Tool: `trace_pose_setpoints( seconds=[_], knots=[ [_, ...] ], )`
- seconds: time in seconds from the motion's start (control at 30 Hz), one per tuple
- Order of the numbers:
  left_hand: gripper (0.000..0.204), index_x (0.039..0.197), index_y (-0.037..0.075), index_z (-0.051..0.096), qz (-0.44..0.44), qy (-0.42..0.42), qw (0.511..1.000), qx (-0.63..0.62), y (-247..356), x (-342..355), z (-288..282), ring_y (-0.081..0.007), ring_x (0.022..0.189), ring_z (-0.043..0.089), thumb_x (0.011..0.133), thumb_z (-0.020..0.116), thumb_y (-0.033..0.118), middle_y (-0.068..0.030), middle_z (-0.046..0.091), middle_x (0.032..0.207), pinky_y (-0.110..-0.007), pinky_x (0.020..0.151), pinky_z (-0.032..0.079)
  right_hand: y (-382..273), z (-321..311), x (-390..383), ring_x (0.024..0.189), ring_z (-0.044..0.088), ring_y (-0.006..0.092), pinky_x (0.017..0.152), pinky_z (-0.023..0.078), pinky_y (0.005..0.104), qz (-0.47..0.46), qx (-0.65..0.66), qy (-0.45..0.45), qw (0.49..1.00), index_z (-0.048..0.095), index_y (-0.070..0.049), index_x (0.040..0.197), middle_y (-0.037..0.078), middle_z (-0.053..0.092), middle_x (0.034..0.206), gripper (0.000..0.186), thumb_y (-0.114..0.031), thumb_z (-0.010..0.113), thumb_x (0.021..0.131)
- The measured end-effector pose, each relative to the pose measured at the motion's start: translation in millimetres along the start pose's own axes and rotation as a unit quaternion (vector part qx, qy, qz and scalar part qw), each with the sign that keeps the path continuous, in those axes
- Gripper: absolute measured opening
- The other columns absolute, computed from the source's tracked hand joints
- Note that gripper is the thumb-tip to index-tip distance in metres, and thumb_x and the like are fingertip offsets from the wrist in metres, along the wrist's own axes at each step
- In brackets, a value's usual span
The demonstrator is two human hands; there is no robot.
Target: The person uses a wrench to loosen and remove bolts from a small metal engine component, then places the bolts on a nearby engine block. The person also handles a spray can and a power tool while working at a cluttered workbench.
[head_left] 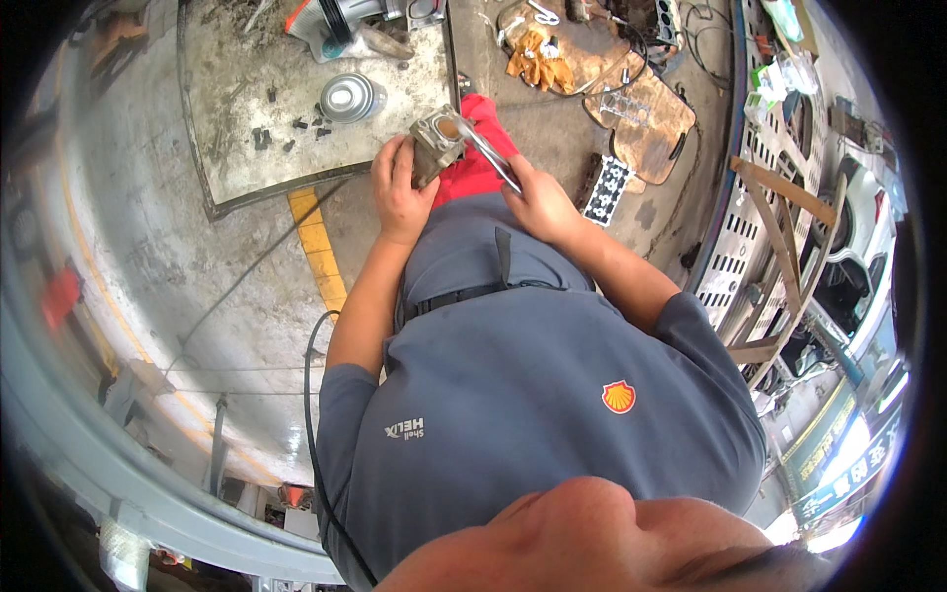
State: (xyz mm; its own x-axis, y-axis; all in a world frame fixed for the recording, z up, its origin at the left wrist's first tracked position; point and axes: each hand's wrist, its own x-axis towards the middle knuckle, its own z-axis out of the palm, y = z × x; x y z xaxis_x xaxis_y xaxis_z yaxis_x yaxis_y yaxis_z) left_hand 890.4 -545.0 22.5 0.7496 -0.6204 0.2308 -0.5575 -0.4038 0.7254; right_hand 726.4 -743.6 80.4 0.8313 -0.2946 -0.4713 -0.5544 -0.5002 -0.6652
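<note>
My left hand (401,197) is closed round the side of a dirty, squarish metal housing (431,158) with a round brownish bore facing up. In my right hand (543,204) is a long, shiny metal hand tool (493,163); its exact kind is unclear. The tool's far end lies at the right edge of the housing's bore, and I cannot tell whether they touch. Both hands are in front of my waist, above red cloth (469,183). Just left of the housing, a silver round canister (347,98) stands on a stained metal-edged worktop (232,118).
Small black pieces (261,138) lie scattered on the worktop. An orange-and-grey machine part (321,30) sits at its far edge. To the right on the floor are orange gloves (541,61), brown cardboard (651,133) and an engine cylinder head (606,189). A perforated metal panel (725,237) borders the right.
</note>
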Motion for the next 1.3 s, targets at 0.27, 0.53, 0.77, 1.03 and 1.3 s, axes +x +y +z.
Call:
trace_pose_setpoints(
  seconds=[0.27, 0.53, 0.77, 1.03, 1.3],
  knots=[
    [0.076, 0.137, 0.003, 0.063, 0.014, 0.001, 1.000, 0.004, -2.9, -1.1, 1.1, -0.0411, 0.127, 0.056, 0.066, 0.088, 0.012, -0.0162, 0.057, 0.139, -0.051, 0.110, 0.046, -39.6, -28.8, -15.0, 0.072, 0.067, 0.0404, 0.065, 0.052, 0.0464, -0.225, 0.072, 0.120, 0.964, 0.058, -0.001, 0.122, 0.021, 0.065, 0.085, 0.036, -0.014, 0.074, 0.092],
    [0.076, 0.138, 0.005, 0.062, 0.026, 0.009, 1.000, 0.014, -0.7, -0.8, 3.9, -0.0408, 0.126, 0.057, 0.067, 0.087, 0.009, -0.0158, 0.058, 0.138, -0.050, 0.109, 0.046, 10.5, -15.9, 9.9, 0.058, 0.042, 0.0087, 0.052, 0.035, 0.0285, 0.212, 0.541, -0.017, 0.814, 0.058, -0.006, 0.114, -0.003, 0.047, 0.075, 0.015, -0.014, 0.059, 0.102],
    [0.077, 0.140, 0.005, 0.061, 0.036, 0.010, 0.999, 0.021, -2.5, -2.2, 4.3, -0.0408, 0.126, 0.057, 0.068, 0.087, 0.010, -0.0158, 0.058, 0.139, -0.050, 0.109, 0.047, -19.2, -50.6, 6.6, 0.057, 0.031, 0.0051, 0.050, 0.025, 0.0246, 0.205, 0.560, -0.335, 0.729, 0.055, -0.008, 0.105, -0.006, 0.040, 0.076, 0.006, -0.010, 0.056, 0.100],
    [0.072, 0.139, 0.004, 0.061, 0.011, 0.003, 1.000, 0.000, 0.6, -2.2, 3.7, -0.0403, 0.127, 0.057, 0.072, 0.084, 0.009, -0.0157, 0.057, 0.140, -0.049, 0.108, 0.047, 22.5, -9.2, 27.3, 0.054, 0.030, 0.0068, 0.048, 0.023, 0.0254, 0.316, 0.696, -0.024, 0.645, 0.054, -0.011, 0.101, -0.005, 0.039, 0.072, 0.010, -0.005, 0.058, 0.094],
    [0.070, 0.137, 0.003, 0.062, 0.001, 0.013, 1.000, 0.004, -3.5, -6.3, 6.1, -0.0409, 0.125, 0.058, 0.072, 0.085, 0.013, -0.0169, 0.059, 0.138, -0.050, 0.107, 0.048, 11.8, -24.8, 1.7, 0.062, 0.051, 0.0105, 0.054, 0.041, 0.0287, 0.165, 0.452, 0.087, 0.872, 0.053, -0.009, 0.107, 0.000, 0.053, 0.079, 0.014, -0.012, 0.063, 0.098]
  ],
)
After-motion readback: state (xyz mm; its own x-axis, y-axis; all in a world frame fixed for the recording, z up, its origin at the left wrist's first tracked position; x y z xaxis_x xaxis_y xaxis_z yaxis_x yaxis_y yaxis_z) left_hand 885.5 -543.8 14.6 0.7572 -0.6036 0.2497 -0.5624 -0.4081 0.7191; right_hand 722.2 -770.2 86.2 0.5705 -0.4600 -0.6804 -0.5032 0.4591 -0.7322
